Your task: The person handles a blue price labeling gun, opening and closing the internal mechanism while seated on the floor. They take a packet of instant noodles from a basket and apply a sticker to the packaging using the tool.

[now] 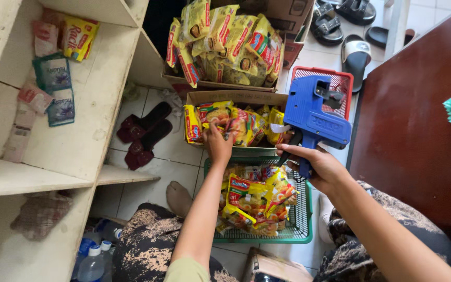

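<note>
My right hand [317, 167] grips the handle of a blue price-label gun [311, 112], held up over the boxes. My left hand [217, 143] reaches into a cardboard box [236, 97] of yellow noodle packets [236, 125], fingers closed on one packet. Below my hands, a green plastic basket [304, 219] holds more yellow and red noodle packets [254, 198].
A second cardboard box [283, 21] piled with noodle packets stands farther back. A red basket [335, 78] sits behind the gun. White shelves [95, 104] with sachets run along the left. Dark slippers [144, 133], sandals [340, 21] and water bottles [92, 261] lie on the tiled floor. A dark wooden panel [418, 115] stands at right.
</note>
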